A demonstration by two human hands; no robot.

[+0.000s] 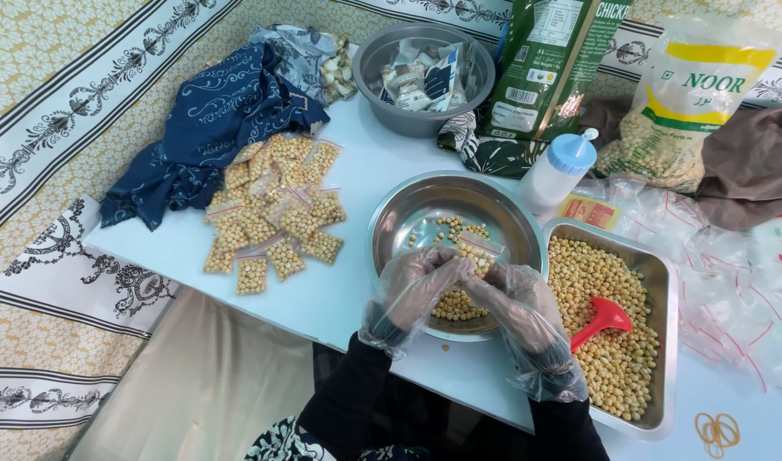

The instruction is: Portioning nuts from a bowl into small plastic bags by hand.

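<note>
Just below the frame's centre, the left hand in a clear plastic glove [410, 286] and the right hand in a clear plastic glove [512, 300] meet over the round steel bowl [391, 224], both pinched on a small clear zip bag of yellow chickpeas [474, 253]. The bag's long axis runs up the frame, its red-striped mouth uppermost, fingertips at its lower end

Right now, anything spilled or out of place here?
Minor: one loose chickpea lies on the white table, just outside the round steel bowl, below the gloved hands. A few rubber bands lie near the table edge.
</note>
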